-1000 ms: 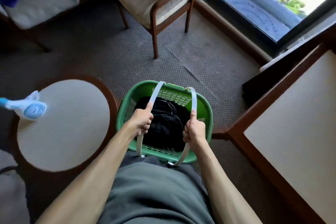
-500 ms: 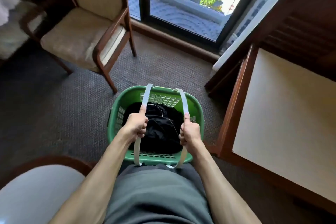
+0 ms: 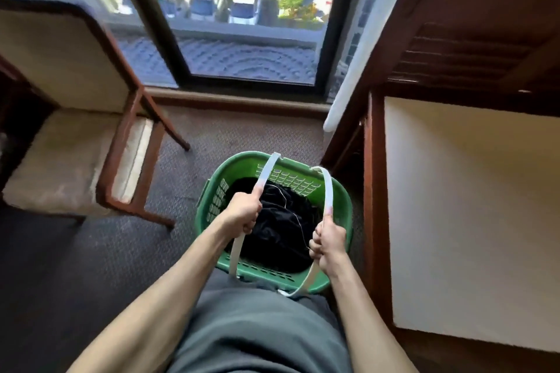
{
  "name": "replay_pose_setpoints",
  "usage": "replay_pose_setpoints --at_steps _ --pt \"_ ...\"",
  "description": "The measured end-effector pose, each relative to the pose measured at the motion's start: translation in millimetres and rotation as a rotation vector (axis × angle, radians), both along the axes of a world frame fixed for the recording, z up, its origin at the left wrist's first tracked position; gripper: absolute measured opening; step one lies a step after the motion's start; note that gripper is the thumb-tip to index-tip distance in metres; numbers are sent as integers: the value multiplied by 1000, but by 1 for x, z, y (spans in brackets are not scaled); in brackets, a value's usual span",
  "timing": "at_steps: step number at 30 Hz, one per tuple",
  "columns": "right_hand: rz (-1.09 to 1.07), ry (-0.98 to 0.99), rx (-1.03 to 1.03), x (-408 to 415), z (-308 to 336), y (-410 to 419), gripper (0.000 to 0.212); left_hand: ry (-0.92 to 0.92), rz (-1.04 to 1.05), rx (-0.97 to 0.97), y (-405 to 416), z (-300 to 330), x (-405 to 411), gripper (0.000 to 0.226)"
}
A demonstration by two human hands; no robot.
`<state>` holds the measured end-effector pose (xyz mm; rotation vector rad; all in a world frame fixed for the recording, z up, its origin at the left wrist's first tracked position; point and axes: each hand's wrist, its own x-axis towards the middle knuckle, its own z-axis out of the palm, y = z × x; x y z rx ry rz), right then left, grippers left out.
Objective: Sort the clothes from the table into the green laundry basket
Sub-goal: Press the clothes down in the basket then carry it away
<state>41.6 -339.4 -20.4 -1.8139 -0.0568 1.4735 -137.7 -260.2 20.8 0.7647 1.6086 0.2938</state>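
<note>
One green laundry basket (image 3: 339,206) is in view, held above the dark carpet (image 3: 75,257) in front of the person's body. It carries two white strap handles. The left hand (image 3: 242,212) is closed in a fist around the left handle (image 3: 266,172). The right hand (image 3: 328,239) is closed in a fist around the right handle (image 3: 325,185). The two hands are apart, one on each side of the basket opening, with both forearms extended forward.

The basket's long axis runs from the person toward the window (image 3: 242,24), skewed slightly to the right at the far end. The far rim sits higher in the frame than the near rim, which lies just at the person's grey shorts (image 3: 257,330). Both handles arch along this same axis, from near rim to far rim.

Inside the basket lies one heap of black clothing (image 3: 281,230), filling most of the floor of the basket. A thin pale cord (image 3: 295,215) trails across it. The number of separate garments cannot be determined.

One wooden armchair (image 3: 91,142) with beige cushions stands to the left, well apart from the basket. One wood-framed table (image 3: 469,215) with a pale top stands just beside the basket on the right; no clothing lies on the visible part of it.
</note>
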Motion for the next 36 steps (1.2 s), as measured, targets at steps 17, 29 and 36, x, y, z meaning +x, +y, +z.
replay_pose_setpoints --at_steps 17,29,36 --pt "-1063 -81 -223 -72 -9 111 65 -20 -950 -74 224 -54 75 57" --pt "-1528 47 -210 -92 -33 118 63 122 -1383 -96 227 -69 133 64" --pt "-1605 126 -174 -110 -63 126 66 147 -1384 -121 229 -98 115 65"
